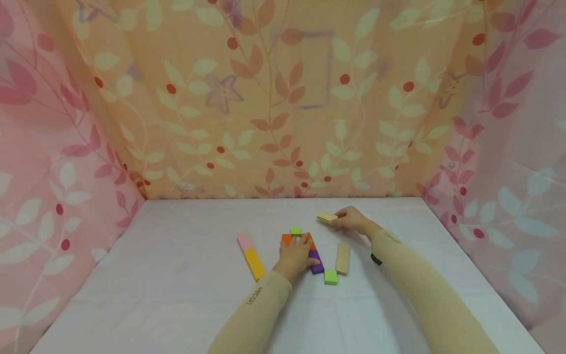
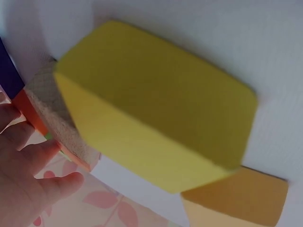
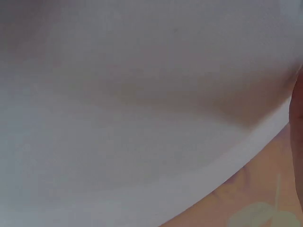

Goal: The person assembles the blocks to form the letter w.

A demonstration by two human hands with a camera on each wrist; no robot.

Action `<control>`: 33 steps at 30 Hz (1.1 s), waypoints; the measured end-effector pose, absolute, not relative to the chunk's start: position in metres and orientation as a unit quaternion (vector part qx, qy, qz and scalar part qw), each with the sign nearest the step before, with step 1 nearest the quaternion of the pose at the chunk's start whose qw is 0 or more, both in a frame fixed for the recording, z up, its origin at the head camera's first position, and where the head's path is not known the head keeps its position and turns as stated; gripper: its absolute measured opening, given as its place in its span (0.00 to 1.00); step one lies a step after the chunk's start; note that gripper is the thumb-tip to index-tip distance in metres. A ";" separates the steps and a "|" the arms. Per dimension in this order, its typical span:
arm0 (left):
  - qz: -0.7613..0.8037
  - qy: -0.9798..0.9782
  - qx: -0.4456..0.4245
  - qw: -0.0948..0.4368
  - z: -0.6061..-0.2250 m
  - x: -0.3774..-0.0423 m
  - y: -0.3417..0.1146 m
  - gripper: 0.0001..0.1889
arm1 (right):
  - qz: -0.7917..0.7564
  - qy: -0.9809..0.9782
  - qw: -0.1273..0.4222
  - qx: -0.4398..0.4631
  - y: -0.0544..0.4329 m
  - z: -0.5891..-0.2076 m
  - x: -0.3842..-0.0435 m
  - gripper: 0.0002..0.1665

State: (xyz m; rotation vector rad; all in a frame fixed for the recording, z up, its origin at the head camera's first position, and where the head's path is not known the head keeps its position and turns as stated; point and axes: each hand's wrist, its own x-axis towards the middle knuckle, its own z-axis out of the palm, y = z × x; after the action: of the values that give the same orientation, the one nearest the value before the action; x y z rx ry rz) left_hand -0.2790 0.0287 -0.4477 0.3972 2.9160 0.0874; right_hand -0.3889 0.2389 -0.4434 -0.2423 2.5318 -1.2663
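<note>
My left hand (image 1: 295, 256) lies with fingers spread over a group of orange blocks (image 1: 286, 239) and a purple block (image 1: 316, 263). Its fingertips touch or nearly touch the orange pieces, and the palm hides part of the group. A light green block (image 1: 295, 230) sits just beyond these fingers. Farther back on the right, my right hand (image 1: 352, 220) pinches a pale wooden block (image 1: 326, 217) with a striped top. In the left wrist view, a yellow block (image 2: 156, 94) fills the middle, beside the fingers (image 2: 40, 156). The right wrist view shows only an edge of the hand.
Left of the group, a pink block (image 1: 244, 241) and an orange-yellow block (image 1: 254, 264) lie end to end. To the right lie a plain wooden block (image 1: 342, 258) and another green block (image 1: 330, 277). Patterned cloth walls (image 1: 283, 123) bound the white tabletop (image 1: 177, 305).
</note>
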 end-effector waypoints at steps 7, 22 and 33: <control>0.026 0.986 0.136 0.094 -0.449 -0.280 0.028 0.40 | -0.551 0.818 0.161 -0.042 0.265 -0.440 -0.376 0.32; 0.035 0.985 0.147 0.086 -0.448 -0.280 0.027 0.40 | -0.516 0.842 0.157 -0.024 0.273 -0.443 -0.369 0.24; 0.031 0.984 0.145 0.098 -0.446 -0.280 0.028 0.40 | -0.419 0.898 0.131 0.009 0.270 -0.454 -0.363 0.22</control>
State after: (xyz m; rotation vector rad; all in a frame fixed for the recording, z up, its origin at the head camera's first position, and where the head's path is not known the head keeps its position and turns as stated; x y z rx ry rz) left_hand -0.2796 0.0279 -0.4459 0.4299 2.9126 0.0904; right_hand -0.3632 0.2696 -0.4537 0.0269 2.6086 -1.2174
